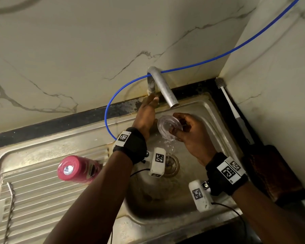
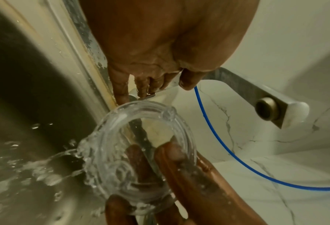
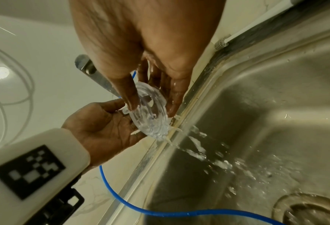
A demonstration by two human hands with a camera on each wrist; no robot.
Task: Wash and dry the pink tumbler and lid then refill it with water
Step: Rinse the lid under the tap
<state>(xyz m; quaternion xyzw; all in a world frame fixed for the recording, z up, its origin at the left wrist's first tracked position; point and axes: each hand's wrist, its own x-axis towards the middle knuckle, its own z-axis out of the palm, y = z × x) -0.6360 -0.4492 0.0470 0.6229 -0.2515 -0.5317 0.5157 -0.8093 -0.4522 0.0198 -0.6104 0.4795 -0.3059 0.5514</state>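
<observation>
The pink tumbler (image 1: pixel 77 169) lies on the steel drainboard (image 1: pixel 42 199), left of the basin, its bottom end towards me. My right hand (image 1: pixel 174 127) pinches the clear lid (image 1: pixel 169 126) by its rim and holds it tilted under the tap spout (image 1: pixel 165 87). Water splashes off the lid (image 3: pixel 150 115) into the basin. My left hand (image 1: pixel 151 103) reaches to the foot of the tap; in the left wrist view its thumb and fingers (image 2: pixel 141 86) pinch the tap handle (image 2: pixel 150 95). The lid (image 2: pixel 137 144) shows there too.
The sink basin (image 1: pixel 209 120) with its drain (image 1: pixel 171 164) lies below the hands. A blue hose (image 1: pixel 111 110) loops round the tap. At the right stand a white-handled brush (image 1: pixel 227 103) and a dark brown pad (image 1: pixel 275 173). A twisted wire brush (image 1: pixel 10 208) lies on the drainboard.
</observation>
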